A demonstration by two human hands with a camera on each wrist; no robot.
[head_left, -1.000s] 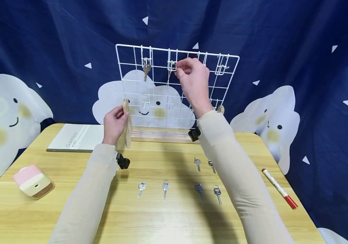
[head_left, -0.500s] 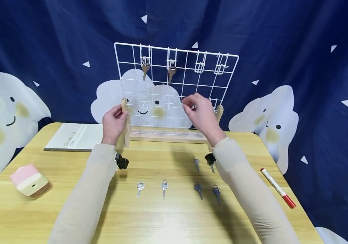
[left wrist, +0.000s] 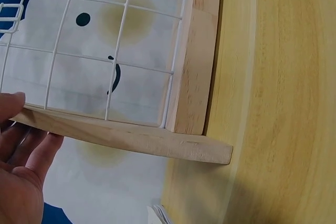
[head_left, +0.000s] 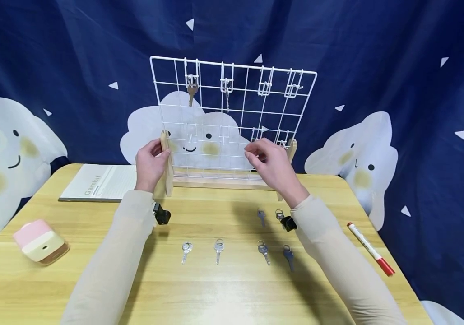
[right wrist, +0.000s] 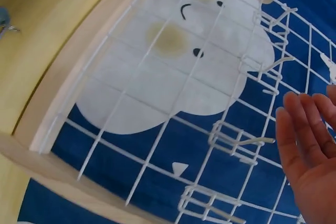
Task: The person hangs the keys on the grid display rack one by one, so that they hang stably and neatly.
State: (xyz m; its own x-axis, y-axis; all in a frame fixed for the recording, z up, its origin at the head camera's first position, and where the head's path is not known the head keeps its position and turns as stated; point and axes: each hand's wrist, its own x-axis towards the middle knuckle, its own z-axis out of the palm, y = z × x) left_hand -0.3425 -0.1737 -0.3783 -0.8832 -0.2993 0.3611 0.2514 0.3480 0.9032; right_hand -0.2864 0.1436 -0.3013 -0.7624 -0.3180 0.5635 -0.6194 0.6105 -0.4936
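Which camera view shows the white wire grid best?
The head view: the wire grid fits whole in frame, though the right hand hides part of it. The left wrist view shows only its lower left section; the right wrist view shows more of it, but cropped.

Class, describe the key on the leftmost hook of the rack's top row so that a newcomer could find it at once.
At the back of the wood-grain table stands a white wire rack on a wooden base. In the head view, find its top row's leftmost hook. The key hanging there shows its broad face, unlike the second key beside it, which looks edge-on.
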